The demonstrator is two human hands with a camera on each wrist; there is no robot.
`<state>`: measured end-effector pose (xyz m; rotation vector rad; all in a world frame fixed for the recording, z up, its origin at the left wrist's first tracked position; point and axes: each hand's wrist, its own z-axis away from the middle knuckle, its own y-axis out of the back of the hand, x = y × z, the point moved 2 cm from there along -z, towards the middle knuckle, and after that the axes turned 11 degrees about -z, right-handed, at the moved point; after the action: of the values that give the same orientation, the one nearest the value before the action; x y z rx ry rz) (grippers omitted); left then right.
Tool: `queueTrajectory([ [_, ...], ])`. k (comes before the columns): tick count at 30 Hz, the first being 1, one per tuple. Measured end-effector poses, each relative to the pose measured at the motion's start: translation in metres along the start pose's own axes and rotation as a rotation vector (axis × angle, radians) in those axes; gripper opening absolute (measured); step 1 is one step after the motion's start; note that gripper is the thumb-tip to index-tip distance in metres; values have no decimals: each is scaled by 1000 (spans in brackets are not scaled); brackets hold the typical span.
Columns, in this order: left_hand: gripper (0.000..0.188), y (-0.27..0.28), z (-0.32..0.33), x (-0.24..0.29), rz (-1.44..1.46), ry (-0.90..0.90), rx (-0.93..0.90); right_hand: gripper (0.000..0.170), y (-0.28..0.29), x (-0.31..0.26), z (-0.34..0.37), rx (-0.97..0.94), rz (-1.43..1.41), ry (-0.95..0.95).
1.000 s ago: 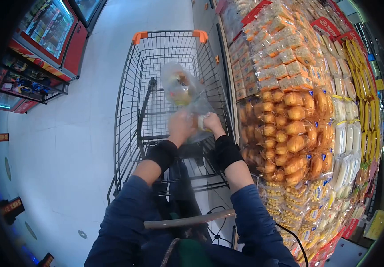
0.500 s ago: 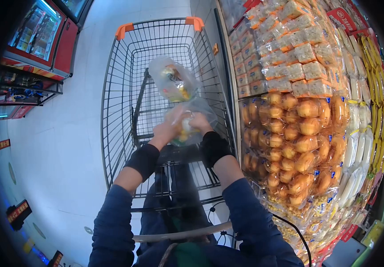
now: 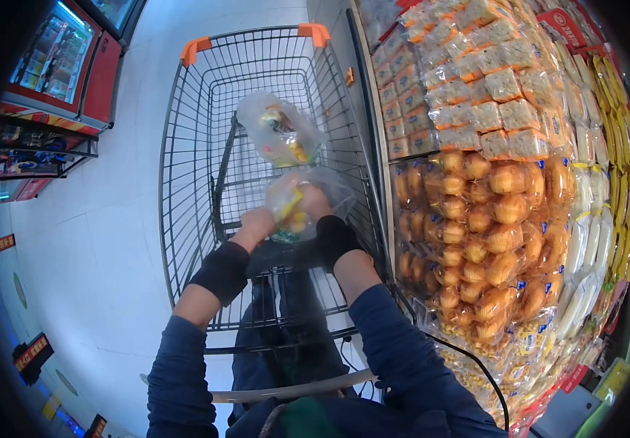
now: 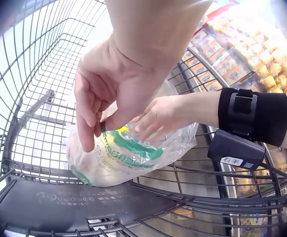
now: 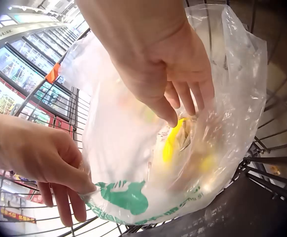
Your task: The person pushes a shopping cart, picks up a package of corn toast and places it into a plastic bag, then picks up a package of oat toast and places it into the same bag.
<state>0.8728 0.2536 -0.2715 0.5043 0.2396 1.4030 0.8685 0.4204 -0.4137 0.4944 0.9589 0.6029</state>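
A clear plastic bag with green print [image 5: 123, 148] sits at the near end of the shopping cart, with a yellow-marked packaged item [image 5: 170, 143] inside. My left hand [image 3: 256, 223] is at the bag's left side. In the right wrist view, its thumb and forefinger pinch the plastic edge, while the other fingers hang loose. My right hand [image 5: 175, 69] reaches down at the bag's mouth, its fingers extended close over the yellow-marked item. Just beyond, a second filled plastic bag [image 3: 282, 135] lies in the cart.
The wire cart [image 3: 176, 168] has orange front corners and a dark flap [image 4: 74, 202] at its near end. Close along its right side runs a display of packaged breads [image 3: 504, 197]. Red-framed coolers [image 3: 59, 66] stand to the left across a pale floor [image 3: 96, 255].
My hands were together at the bag's upper part; the left has since drawn apart to the left, and the right has moved inward over the bag. The cart appears farther left.
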Motion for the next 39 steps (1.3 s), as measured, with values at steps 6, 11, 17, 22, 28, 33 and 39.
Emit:
queueTrajectory([
  [6,18,10,19,7,41,10,50,45,27,-20,11,-137,116,-54],
  [11,27,2,22,1,12,-52,301,41,39,-39,29,-139,57,-65],
  [17,37,17,63,2,-56,-85,384,32,74,-85,69,-127,83,-129],
  [22,44,14,93,-10,-90,-225,668,32,93,-116,102,-116,30,-76],
  [28,41,-6,198,-11,-79,-484,841,29,116,-163,193,-133,40,332],
  [33,35,-56,274,-36,34,-543,544,23,125,-158,295,-221,-77,531],
  [39,33,-127,330,-82,-43,-806,609,27,143,-109,405,-250,-85,544],
])
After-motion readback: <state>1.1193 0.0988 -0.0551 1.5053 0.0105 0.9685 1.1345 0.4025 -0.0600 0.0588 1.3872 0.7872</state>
